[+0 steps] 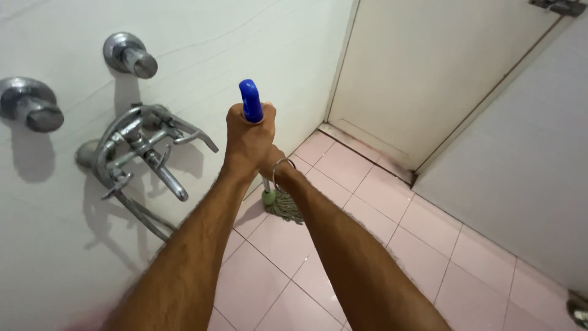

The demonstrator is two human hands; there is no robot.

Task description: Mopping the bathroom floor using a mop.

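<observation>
Both hands grip the mop handle, and I read them from the left. My left hand is wrapped tight around the blue grip near its top, fingers fully curled. My right hand sits just below and mostly behind it, so I cannot tell how firmly it is closed; a metal bangle circles that wrist. Farthest left, on the white wall, I see two round chrome knobs and a chrome tap mixer. Below my hands the mop head rests on the pink tiled floor, close to the wall. At right stands a pale door.
</observation>
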